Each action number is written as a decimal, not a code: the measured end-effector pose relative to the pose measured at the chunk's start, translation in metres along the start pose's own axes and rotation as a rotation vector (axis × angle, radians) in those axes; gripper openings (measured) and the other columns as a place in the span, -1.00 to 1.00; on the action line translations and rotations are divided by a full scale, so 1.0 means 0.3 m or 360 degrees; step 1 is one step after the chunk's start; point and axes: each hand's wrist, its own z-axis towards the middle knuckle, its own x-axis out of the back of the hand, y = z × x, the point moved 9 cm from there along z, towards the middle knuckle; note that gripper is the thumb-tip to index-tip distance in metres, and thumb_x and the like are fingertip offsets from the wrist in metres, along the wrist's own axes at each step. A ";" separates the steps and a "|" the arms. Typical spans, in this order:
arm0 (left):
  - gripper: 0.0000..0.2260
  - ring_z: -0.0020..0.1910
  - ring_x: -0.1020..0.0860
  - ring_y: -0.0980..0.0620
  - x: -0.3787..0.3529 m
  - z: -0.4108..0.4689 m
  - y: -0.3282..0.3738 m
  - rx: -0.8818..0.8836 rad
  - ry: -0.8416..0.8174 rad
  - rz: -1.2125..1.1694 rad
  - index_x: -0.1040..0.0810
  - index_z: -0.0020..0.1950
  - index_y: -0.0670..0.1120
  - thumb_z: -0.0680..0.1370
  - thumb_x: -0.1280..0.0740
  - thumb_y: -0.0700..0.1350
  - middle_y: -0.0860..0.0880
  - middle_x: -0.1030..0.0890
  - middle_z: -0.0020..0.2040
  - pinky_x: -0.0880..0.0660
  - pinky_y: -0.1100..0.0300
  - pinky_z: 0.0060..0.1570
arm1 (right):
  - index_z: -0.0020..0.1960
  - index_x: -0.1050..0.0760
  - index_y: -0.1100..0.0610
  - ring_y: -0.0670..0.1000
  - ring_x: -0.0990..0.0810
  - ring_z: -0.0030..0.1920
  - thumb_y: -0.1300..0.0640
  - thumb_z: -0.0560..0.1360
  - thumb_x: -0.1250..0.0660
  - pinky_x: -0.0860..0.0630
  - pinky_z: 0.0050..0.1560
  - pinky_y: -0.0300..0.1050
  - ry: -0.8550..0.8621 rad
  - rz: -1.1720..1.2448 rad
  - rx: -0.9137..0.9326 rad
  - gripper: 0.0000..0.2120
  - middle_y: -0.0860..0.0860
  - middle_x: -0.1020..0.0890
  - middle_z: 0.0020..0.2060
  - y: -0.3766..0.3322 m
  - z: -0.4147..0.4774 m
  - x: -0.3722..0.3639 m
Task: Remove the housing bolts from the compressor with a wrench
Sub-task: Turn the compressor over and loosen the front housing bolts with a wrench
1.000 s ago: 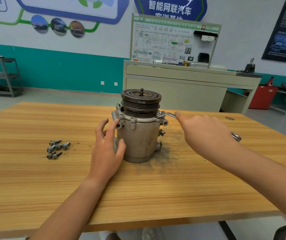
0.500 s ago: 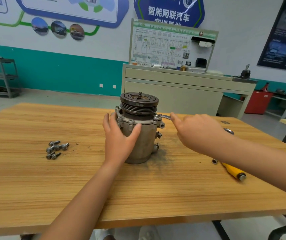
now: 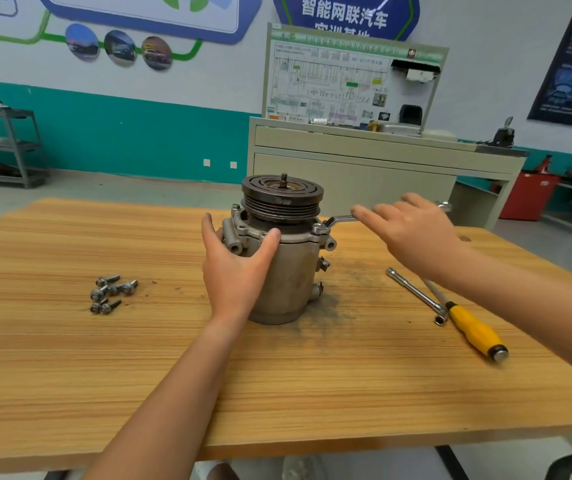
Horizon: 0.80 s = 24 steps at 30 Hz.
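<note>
Left hand (image 3: 239, 271) is wrapped round the upper housing of the compressor (image 3: 295, 282), with the thumb (image 3: 270, 242) set on the near side and the fingers curled round the left side, just under the flange. Only one compressor is seen. It is stood upright at the centre of the frame on the wooden table (image 3: 70, 375), with its dark grooved pulley (image 3: 282, 197) uppermost.

Right of centre, the right hand (image 3: 412, 233) is laid over the shank of one wrench (image 3: 338, 221), with the fingers held nearly straight and close together. Whether the thumb is hooked beneath cannot be told. The ring end of the wrench is seated on one flange bolt (image 3: 318, 228) at the right edge of the housing, and its far end is seen beyond the hand.

Left of centre, well apart from the compressor, a tight cluster of loose bolts (image 3: 111, 292) is laid on the table. Six are counted, though the bunching makes the count uncertain.

At the lower right, two more tools are laid just beside each other: one L-shaped socket wrench (image 3: 416, 294) and one yellow-handled screwdriver (image 3: 474, 332). One dark smear of grime (image 3: 340, 303) is spread on the table right of the compressor's base.
</note>
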 end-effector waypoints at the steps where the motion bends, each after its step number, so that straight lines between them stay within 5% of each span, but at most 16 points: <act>1: -0.09 0.40 -0.32 -0.03 0.001 0.000 -0.003 -0.0005 0.0017 -0.0014 -0.02 0.54 0.01 0.35 -0.46 0.19 -0.05 -0.32 0.45 -0.27 0.18 0.25 | 0.18 -0.51 0.29 0.18 -0.62 -0.32 0.50 0.29 -0.42 -0.53 -0.05 0.15 0.0100 0.0064 -0.0043 -0.53 0.22 -0.64 -0.23 0.006 0.001 -0.017; 7: -0.14 0.42 -0.29 0.00 -0.004 -0.010 -0.007 -0.0032 0.0082 -0.0089 -0.06 0.53 0.05 0.37 -0.45 0.16 -0.02 -0.29 0.46 -0.28 0.11 0.35 | 0.06 -0.57 0.33 0.20 -0.65 -0.31 0.53 0.29 -0.39 -0.52 -0.05 0.30 0.0243 0.0325 -0.0151 -0.64 0.24 -0.66 -0.26 -0.003 0.044 -0.073; 10: -0.12 0.41 -0.28 0.01 -0.011 -0.010 -0.007 -0.0040 0.0048 -0.0157 -0.01 0.52 0.11 0.36 -0.45 0.15 -0.03 -0.26 0.45 -0.30 0.06 0.35 | 0.20 -0.50 0.29 0.19 -0.59 -0.37 0.39 0.48 -0.28 -0.56 -0.31 0.11 0.0315 0.0591 -0.0355 -0.70 0.21 -0.63 -0.32 0.044 0.029 -0.012; 13: -0.09 0.34 -0.32 0.04 -0.007 -0.006 -0.007 -0.0077 0.0044 -0.0232 0.05 0.51 0.15 0.35 -0.48 0.11 0.00 -0.26 0.39 -0.34 0.17 0.26 | 0.37 -0.34 0.23 0.12 -0.46 -0.46 0.26 0.56 -0.20 -0.39 -0.46 -0.11 0.0308 0.0808 -0.0499 -0.62 0.10 -0.50 -0.42 0.054 -0.024 0.062; 17: -0.07 0.32 -0.24 0.16 -0.001 -0.022 0.017 -0.0226 -0.0012 -0.0102 0.05 0.51 0.14 0.30 -0.45 0.17 0.08 -0.22 0.34 -0.22 0.46 0.14 | 0.45 -0.11 -0.07 0.07 -0.43 -0.40 0.13 0.59 -0.09 -0.23 -0.50 -0.17 -0.0250 0.0481 -0.0457 -0.55 -0.03 -0.42 -0.41 0.015 -0.077 0.051; 20: -0.11 0.42 -0.19 0.04 -0.001 -0.063 0.057 -0.0426 -0.0033 0.0152 0.00 0.51 0.02 0.34 -0.46 0.11 -0.06 -0.19 0.43 -0.23 -0.03 0.40 | 0.45 0.02 -0.07 -0.03 -0.33 -0.46 0.24 0.55 -0.09 -0.16 -0.55 -0.18 -0.0431 0.0244 -0.0335 -0.44 -0.06 -0.36 -0.44 -0.036 -0.093 0.056; 24: -0.23 0.41 -0.24 -0.12 0.009 -0.100 0.093 -0.0562 0.0018 0.0320 -0.13 0.48 -0.14 0.38 -0.39 0.06 -0.20 -0.24 0.41 -0.23 -0.35 0.28 | 0.46 0.02 0.02 -0.04 -0.25 -0.51 0.35 0.47 -0.10 -0.12 -0.58 -0.17 -0.0535 0.0094 -0.0272 -0.37 -0.05 -0.30 -0.45 -0.069 -0.063 0.078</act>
